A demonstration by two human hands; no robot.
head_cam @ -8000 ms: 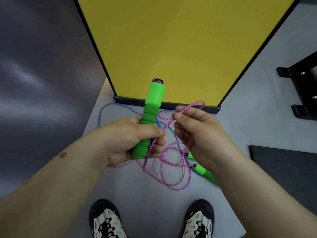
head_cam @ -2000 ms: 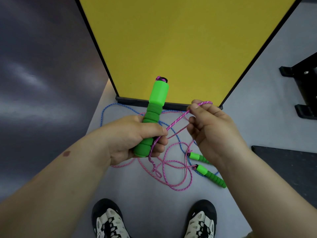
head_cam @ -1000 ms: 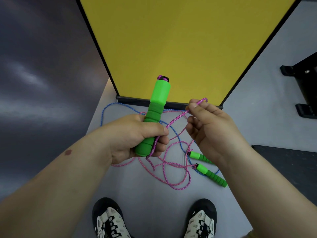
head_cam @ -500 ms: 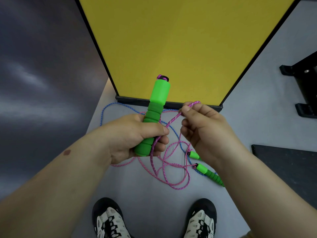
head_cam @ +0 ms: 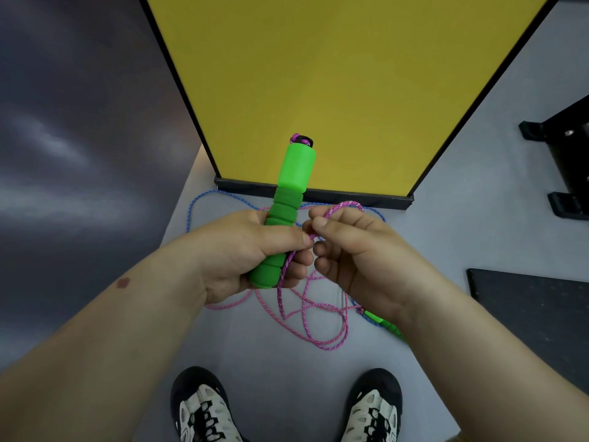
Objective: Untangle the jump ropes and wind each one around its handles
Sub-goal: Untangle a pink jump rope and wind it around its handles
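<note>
A: What are the hands doing?

B: The left hand (head_cam: 251, 250) is wrapped round the lower foam part of a green jump-rope handle (head_cam: 287, 202), holding it nearly upright, the smooth plastic end up. The right hand (head_cam: 357, 260) sits just beside it, thumb and forefinger pinching a strand of the pink rope (head_cam: 306, 311), which loops over its knuckles.

A: Where does that pink rope go?

B: It comes out of the black cap at the top of the handle, and another stretch runs down along the handle's foam under the left fingers. Below the hands it hangs to the grey floor (head_cam: 280, 355) and lies there in loose crossing loops.

A: And the other rope?

B: A blue rope (head_cam: 204, 199) lies on the floor behind the hands, curving out to the left near the foot of a yellow panel (head_cam: 334, 84). It crosses the pink one; I cannot tell how tightly they are caught. A second green handle (head_cam: 387, 327) lies on the floor, mostly hidden under the right wrist.

A: Anything else?

B: Two black-and-white shoes (head_cam: 204, 409) at the bottom edge, a dark mat (head_cam: 529, 307) to the right.
</note>
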